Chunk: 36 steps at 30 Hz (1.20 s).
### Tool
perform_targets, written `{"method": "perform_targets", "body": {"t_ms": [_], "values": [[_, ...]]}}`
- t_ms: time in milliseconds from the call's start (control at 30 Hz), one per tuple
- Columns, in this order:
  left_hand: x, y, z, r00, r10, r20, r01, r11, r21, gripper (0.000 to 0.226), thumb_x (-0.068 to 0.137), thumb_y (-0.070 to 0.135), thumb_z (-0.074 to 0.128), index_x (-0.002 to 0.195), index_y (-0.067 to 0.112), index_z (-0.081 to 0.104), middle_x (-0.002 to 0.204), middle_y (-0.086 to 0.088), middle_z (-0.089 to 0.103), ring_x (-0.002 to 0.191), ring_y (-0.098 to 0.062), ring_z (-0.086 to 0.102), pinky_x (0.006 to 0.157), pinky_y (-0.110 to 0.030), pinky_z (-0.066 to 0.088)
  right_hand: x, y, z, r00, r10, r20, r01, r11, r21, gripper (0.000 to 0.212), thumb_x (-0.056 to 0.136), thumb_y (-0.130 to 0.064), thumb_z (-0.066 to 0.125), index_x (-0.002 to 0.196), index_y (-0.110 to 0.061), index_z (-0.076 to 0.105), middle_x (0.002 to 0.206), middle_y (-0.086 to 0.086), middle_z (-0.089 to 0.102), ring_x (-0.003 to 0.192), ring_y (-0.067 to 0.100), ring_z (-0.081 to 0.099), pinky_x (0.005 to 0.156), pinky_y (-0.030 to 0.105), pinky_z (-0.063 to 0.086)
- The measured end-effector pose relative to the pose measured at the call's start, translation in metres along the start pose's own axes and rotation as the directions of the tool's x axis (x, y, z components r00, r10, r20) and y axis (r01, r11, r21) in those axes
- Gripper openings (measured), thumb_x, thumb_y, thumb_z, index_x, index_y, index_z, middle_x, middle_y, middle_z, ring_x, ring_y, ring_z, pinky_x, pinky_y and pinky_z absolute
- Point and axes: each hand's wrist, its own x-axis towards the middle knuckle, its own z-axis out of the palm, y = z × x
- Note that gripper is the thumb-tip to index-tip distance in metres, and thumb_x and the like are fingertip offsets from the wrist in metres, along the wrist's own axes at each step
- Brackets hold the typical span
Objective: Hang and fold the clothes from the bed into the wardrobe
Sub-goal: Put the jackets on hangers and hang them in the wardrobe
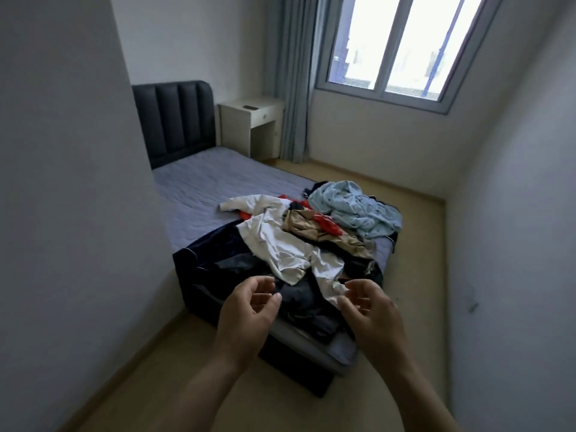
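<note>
The task looks barely begun: nothing shows as hung or folded, and the wardrobe is out of view. At the left, a plain white wall [62, 182] stands close to the grey-quilted bed with a dark padded headboard [199, 188], leaving a narrow strip of floor by its foot corner. The left hand [249, 310] hovers at the near edge, fingers loosely curled, holding nothing. The clothes lie heaped on the bed's foot end. A dark navy garment [218, 260] spills over the left corner and a crumpled white shirt [280, 244] lies across it. Next come a tan piece [311, 226] and a pale blue patterned garment [355, 207] at the right edge. The right hand [371, 316] is likewise loosely curled and empty. Rightward, the beige floor [420, 275] offers the widest room for stepping.
</note>
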Motion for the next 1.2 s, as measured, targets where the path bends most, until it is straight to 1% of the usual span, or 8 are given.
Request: {"method": "perform_targets", "body": {"t_ms": [200, 400, 667, 767, 867, 967, 1100, 1200], "values": [[0.028, 0.02, 0.077, 0.982, 0.052, 0.181, -0.047, 0.998, -0.034, 0.021, 0.086, 0.02, 0.068, 0.107, 0.024, 0.064, 0.099, 0.008, 0.068, 0.089, 0.003, 0.064, 0.07, -0.011, 0.05, 0.018, 0.032, -0.056, 0.982, 0.063, -0.176, -0.062, 0.998, 0.013, 0.015, 0.085, -0.025, 0.071, 0.094, -0.031, 0.06, 0.085, -0.013, 0.066, 0.08, 0.002, 0.065, 0.07, 0.025, 0.055], [0.05, 0.042, 0.168, 0.965, 0.09, 0.246, -0.079, 0.995, -0.053, 0.019, 0.086, 0.016, 0.068, 0.102, 0.025, 0.064, 0.096, 0.005, 0.069, 0.086, 0.006, 0.064, 0.067, -0.011, 0.05, 0.057, 0.083, -0.122, 0.962, 0.095, -0.256, -0.097, 0.995, 0.005, 0.02, 0.084, -0.023, 0.072, 0.103, -0.019, 0.066, 0.09, -0.008, 0.068, 0.083, 0.005, 0.066, 0.075, 0.027, 0.056], [0.077, 0.067, 0.286, 0.963, 0.099, 0.251, -0.092, 0.995, -0.039, 0.02, 0.086, 0.015, 0.068, 0.098, 0.029, 0.063, 0.095, 0.007, 0.068, 0.087, 0.009, 0.062, 0.065, -0.007, 0.048, 0.12, 0.144, -0.194, 0.969, 0.069, -0.236, -0.074, 0.997, -0.014, 0.017, 0.085, -0.023, 0.07, 0.101, -0.022, 0.064, 0.09, -0.01, 0.066, 0.082, 0.002, 0.064, 0.074, 0.021, 0.054], [0.093, 0.07, 0.323, 0.963, 0.075, 0.257, -0.069, 0.997, -0.031, 0.019, 0.086, 0.014, 0.068, 0.103, 0.023, 0.064, 0.098, 0.007, 0.068, 0.086, 0.004, 0.064, 0.068, -0.009, 0.049, 0.143, 0.169, -0.212, 0.972, 0.082, -0.218, -0.088, 0.996, -0.018, 0.015, 0.086, -0.024, 0.069, 0.099, -0.025, 0.062, 0.089, -0.012, 0.065, 0.083, 0.001, 0.063, 0.074, 0.02, 0.054], [0.11, 0.071, 0.349, 0.961, 0.063, 0.269, -0.058, 0.998, -0.03, 0.019, 0.086, 0.016, 0.069, 0.103, 0.024, 0.064, 0.098, 0.008, 0.068, 0.09, -0.002, 0.065, 0.072, -0.013, 0.049, 0.164, 0.188, -0.222, 0.973, 0.091, -0.21, -0.099, 0.995, -0.027, 0.014, 0.086, -0.024, 0.069, 0.094, -0.028, 0.06, 0.087, -0.013, 0.064, 0.081, 0.0, 0.062, 0.074, 0.021, 0.054], [0.133, 0.071, 0.366, 0.965, 0.059, 0.256, -0.049, 0.998, -0.049, 0.019, 0.086, 0.014, 0.068, 0.101, 0.024, 0.063, 0.099, 0.008, 0.068, 0.089, -0.001, 0.064, 0.068, -0.01, 0.048, 0.189, 0.199, -0.228, 0.973, 0.096, -0.211, -0.108, 0.993, -0.044, 0.014, 0.085, -0.023, 0.069, 0.091, -0.029, 0.058, 0.085, -0.012, 0.064, 0.08, 0.001, 0.063, 0.074, 0.023, 0.055], [0.173, 0.073, 0.39, 0.962, 0.084, 0.261, -0.068, 0.995, -0.07, 0.018, 0.087, 0.013, 0.067, 0.103, 0.021, 0.063, 0.098, 0.008, 0.067, 0.087, 0.0, 0.063, 0.061, -0.007, 0.048, 0.226, 0.211, -0.233, 0.971, 0.096, -0.218, -0.114, 0.991, -0.072, 0.015, 0.086, -0.025, 0.069, 0.098, -0.025, 0.06, 0.091, -0.009, 0.065, 0.084, 0.002, 0.062, 0.076, 0.025, 0.055], [0.201, 0.079, 0.412, 0.95, 0.09, 0.298, -0.068, 0.994, -0.081, 0.018, 0.086, 0.014, 0.068, 0.101, 0.023, 0.063, 0.096, 0.007, 0.068, 0.088, -0.002, 0.064, 0.065, -0.01, 0.048, 0.257, 0.219, -0.243, 0.968, 0.092, -0.233, -0.114, 0.99, -0.084, 0.018, 0.086, -0.027, 0.069, 0.102, -0.025, 0.06, 0.094, -0.01, 0.065, 0.087, 0.002, 0.062, 0.077, 0.025, 0.056]]}}
